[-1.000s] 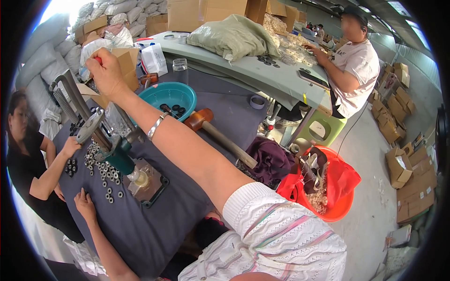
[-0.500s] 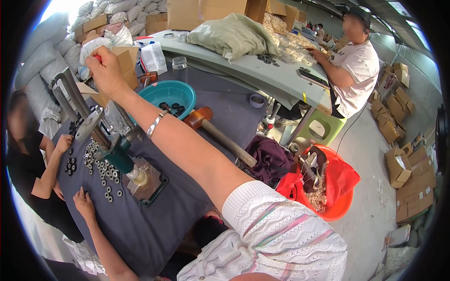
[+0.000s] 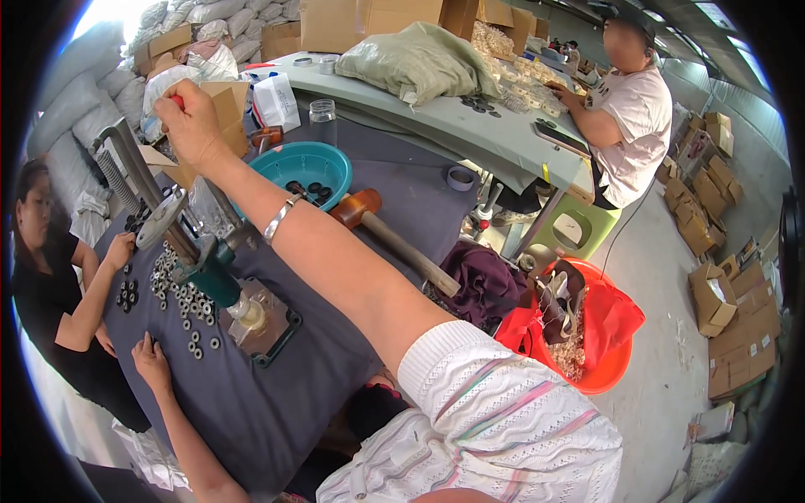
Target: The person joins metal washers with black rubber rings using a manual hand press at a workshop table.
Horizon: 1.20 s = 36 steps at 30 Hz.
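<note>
While left hand (image 3: 152,365) lies beside press (image 3: 211,281), hold unclear, right hand (image 3: 189,124) clasps red knob (image 3: 178,101); pressing seemingly needs steady leverage next.

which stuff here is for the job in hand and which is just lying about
Seemingly for the job:
- red knob, gripped by the right fingers
- green press
- small grey rings beside the press

Apparently just lying about:
- mallet
- purple cloth
- tape roll
- glass jar
</note>
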Motion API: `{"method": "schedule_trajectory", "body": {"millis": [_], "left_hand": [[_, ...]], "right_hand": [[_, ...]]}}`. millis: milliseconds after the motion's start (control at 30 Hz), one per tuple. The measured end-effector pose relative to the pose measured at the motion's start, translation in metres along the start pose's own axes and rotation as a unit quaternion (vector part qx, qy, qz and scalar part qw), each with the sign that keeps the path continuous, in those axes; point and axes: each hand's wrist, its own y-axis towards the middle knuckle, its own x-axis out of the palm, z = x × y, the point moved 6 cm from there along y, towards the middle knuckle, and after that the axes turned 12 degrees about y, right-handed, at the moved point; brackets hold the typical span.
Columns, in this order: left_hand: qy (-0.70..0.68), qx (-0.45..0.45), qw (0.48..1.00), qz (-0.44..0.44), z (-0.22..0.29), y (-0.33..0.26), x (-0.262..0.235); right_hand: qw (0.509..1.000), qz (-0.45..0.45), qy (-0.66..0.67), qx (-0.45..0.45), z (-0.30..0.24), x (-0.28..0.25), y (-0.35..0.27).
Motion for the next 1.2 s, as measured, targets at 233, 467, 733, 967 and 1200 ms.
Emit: {"method": "schedule_trajectory", "body": {"millis": [233, 467, 733, 967, 1200], "left_hand": [[-0.005, -0.009, 1.0, -0.009, -0.001, 0.002, 0.003], [-0.017, -0.016, 1.0, -0.003, 0.002, -0.001, -0.001], [-0.029, -0.027, 0.999, 0.003, 0.009, 0.002, -0.007], [-0.012, -0.064, 0.998, 0.02, 0.003, -0.011, -0.036], [-0.008, -0.041, 0.999, 0.022, 0.036, 0.006, -0.048]], "right_hand": [[1.0, -0.01, -0.015, -0.005, 0.001, -0.002, 0.002], [1.0, 0.002, 0.006, -0.014, -0.001, 0.001, -0.001], [1.0, 0.002, 0.002, -0.003, -0.006, -0.004, 0.0], [0.993, -0.042, -0.102, 0.037, -0.003, 0.015, -0.009], [0.989, -0.015, -0.015, 0.144, -0.014, -0.006, -0.008]]}}
